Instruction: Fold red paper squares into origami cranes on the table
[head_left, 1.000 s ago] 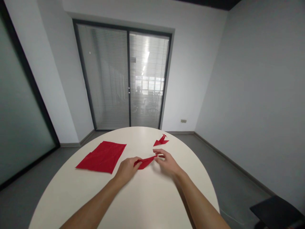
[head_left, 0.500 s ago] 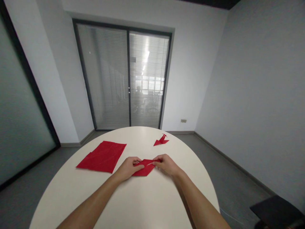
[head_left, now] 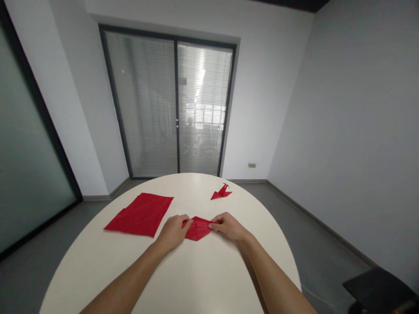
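Observation:
A folded piece of red paper (head_left: 197, 229) is held between my two hands, just above or on the table. My left hand (head_left: 173, 229) pinches its left corner between thumb and fingers. At the opposite corner, my right hand (head_left: 226, 225) grips the paper with thumb and forefinger. Creases run across its surface, and both side corners are partly hidden by my fingers. Beyond my right hand stands a red origami crane (head_left: 222, 192). To the left of my left hand lies a stack of red paper sheets (head_left: 141, 214).
All the paper is on a round cream table (head_left: 193, 279). Behind it is a glass door with blinds (head_left: 176, 104). At the lower right, a black chair or seat (head_left: 381, 288) stands on the grey floor.
The held paper has shifted from a lopsided shape with a pale slit to a more even diamond shape. My left thumb has drawn back toward its left corner; my right hand has barely moved.

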Action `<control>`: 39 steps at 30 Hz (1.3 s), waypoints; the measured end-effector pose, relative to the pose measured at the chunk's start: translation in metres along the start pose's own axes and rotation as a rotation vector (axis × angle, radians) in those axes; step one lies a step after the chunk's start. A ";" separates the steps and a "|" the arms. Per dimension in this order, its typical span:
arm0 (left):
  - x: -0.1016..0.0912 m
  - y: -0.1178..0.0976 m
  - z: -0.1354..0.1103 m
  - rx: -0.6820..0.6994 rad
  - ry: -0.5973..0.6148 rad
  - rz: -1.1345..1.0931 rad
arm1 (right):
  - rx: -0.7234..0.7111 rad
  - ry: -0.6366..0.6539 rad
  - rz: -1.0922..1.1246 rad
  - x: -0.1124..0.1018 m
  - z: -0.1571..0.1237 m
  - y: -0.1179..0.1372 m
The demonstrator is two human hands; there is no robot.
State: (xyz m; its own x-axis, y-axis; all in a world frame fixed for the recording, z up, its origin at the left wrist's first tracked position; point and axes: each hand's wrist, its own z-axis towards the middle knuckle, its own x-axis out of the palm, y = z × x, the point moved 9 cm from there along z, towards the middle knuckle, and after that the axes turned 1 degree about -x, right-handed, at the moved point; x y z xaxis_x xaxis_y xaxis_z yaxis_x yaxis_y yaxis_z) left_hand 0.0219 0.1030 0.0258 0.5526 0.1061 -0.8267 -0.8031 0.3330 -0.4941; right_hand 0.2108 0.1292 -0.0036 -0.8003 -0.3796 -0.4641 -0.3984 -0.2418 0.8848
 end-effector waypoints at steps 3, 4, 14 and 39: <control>-0.011 -0.009 -0.002 0.094 -0.131 0.081 | 0.035 -0.020 -0.014 0.000 0.001 -0.003; -0.014 -0.014 -0.003 0.142 -0.169 0.097 | 0.048 -0.034 -0.024 0.000 0.001 -0.005; 0.033 -0.028 -0.015 0.289 0.072 0.065 | 0.099 -0.115 -0.196 -0.007 0.003 -0.010; 0.041 -0.001 -0.014 0.087 0.203 0.288 | -0.052 0.247 -0.681 0.062 -0.020 0.030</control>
State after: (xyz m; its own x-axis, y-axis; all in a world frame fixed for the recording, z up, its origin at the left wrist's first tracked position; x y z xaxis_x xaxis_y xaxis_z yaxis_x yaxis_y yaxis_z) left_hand 0.0426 0.0941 -0.0114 0.2443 0.0222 -0.9694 -0.8927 0.3955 -0.2159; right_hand 0.1576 0.0807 -0.0065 -0.2552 -0.3188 -0.9128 -0.7457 -0.5360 0.3957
